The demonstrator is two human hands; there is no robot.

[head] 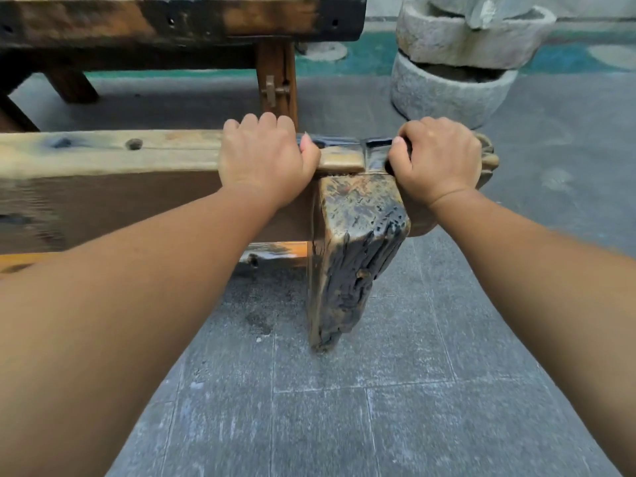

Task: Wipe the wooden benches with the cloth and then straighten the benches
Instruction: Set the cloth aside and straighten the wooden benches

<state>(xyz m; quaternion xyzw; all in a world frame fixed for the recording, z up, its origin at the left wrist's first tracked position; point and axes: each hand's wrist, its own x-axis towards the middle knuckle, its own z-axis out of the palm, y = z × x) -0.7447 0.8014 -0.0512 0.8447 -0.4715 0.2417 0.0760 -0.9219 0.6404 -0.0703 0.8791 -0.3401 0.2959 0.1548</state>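
Near wooden bench [103, 156], lying across the paved floor, gripped at its right end.
Left hand [265, 160] and right hand [437, 160] curl their fingers over its far edge, flanking the leg [354, 242]; a second bench [172, 18] stands behind.

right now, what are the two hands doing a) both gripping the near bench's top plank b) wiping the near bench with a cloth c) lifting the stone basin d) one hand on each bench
a: the left hand and the right hand both curl over the top plank of the near bench, one on either side of its leg.
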